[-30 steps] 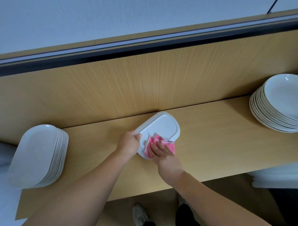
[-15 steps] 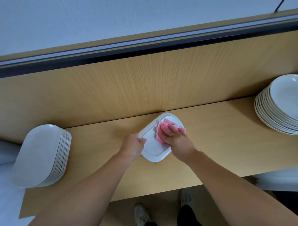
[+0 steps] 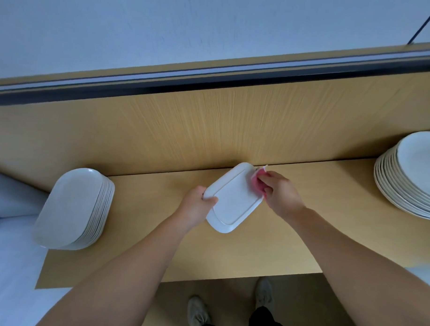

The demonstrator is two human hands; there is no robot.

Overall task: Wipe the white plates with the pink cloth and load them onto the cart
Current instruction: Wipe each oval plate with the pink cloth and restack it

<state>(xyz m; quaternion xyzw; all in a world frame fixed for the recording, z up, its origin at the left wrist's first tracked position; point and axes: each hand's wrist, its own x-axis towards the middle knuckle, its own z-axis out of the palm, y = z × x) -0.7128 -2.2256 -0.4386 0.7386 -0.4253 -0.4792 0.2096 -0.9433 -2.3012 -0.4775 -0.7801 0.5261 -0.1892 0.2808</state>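
Left hand (image 3: 195, 206) grips the rectangular plate (image 3: 234, 202) by its edge; opposite that grip, right hand (image 3: 280, 193) pinches the pink cloth (image 3: 257, 181) against the rim. Wiping underway; two stacks (image 3: 71, 209) wait either side, no cart visible.

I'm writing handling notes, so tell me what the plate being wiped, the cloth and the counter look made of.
The plate: probably glazed ceramic, possibly melamine; smooth white face, soft sheen, moulded rim line. The pink cloth: soft fabric, weave unclear; it bunches in the right hand. The counter: matte wood veneer or laminate; fine straight grain lines.
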